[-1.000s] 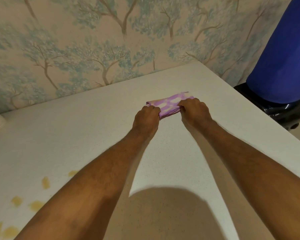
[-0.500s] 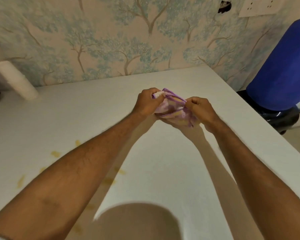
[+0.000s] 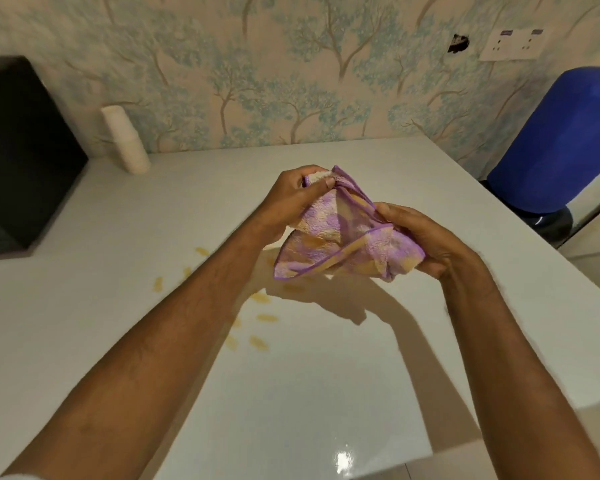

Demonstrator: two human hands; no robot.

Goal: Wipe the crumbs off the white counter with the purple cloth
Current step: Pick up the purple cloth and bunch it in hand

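The purple cloth [image 3: 329, 240], purple and pale yellow with a purple hem, hangs in the air above the white counter [image 3: 326, 393]. My left hand [image 3: 293, 199] pinches its upper corner. My right hand [image 3: 420, 237] grips its right side, bunched in the palm. The cloth is partly unfolded between the two hands. Several yellow crumbs [image 3: 262, 318] lie scattered on the counter below and to the left of the cloth; some are hidden behind my left forearm.
A stack of white paper cups [image 3: 125, 140] stands at the back left by the wallpapered wall. A black box [image 3: 21, 150] occupies the far left. A blue water jug [image 3: 561, 140] stands off the counter's right edge.
The cloth lay folded on the counter under both hands; both hands have lifted it and pulled it partly open. The view has tilted up and shifted left, revealing cups and black box.
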